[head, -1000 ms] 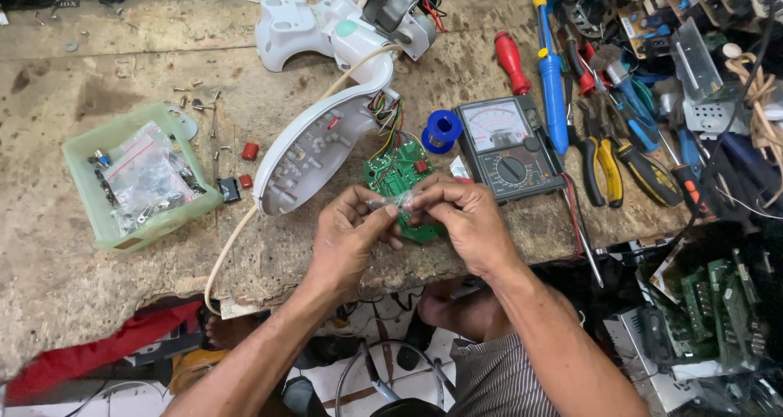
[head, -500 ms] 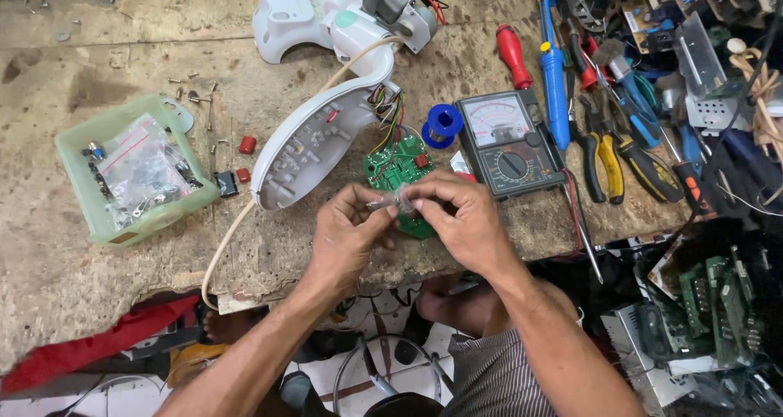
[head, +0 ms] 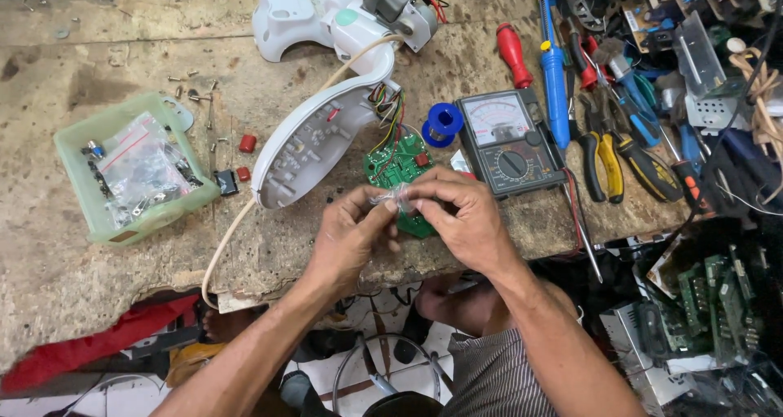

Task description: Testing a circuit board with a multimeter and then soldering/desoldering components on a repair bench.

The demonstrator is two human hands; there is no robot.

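Both hands meet over the near edge of the worn wooden workbench (head: 98, 262), pinching between them a small clear plastic bag (head: 393, 197) (its contents are too small to make out). The left hand (head: 352, 236) grips the bag's left end with thumb and forefinger pressed together, the other fingers curled under; the right hand (head: 461, 219) pinches its right end, fingers bunched tight over it. Directly beneath the hands lies a round green circuit board (head: 393, 166), joined by coloured wires (head: 388, 107) to a white plastic appliance housing (head: 314, 144) at 11 o'clock from the hands. An analog multimeter (head: 507, 142) sits just beside the right hand at 1 o'clock, with a blue solder spool (head: 443, 124) at 12 o'clock. Far out at 9 o'clock stands a pale green plastic tray (head: 77, 168) of bagged parts. Yellow-handled pliers (head: 605, 157) and a red-handled screwdriver (head: 514, 54) lie at 2 o'clock.
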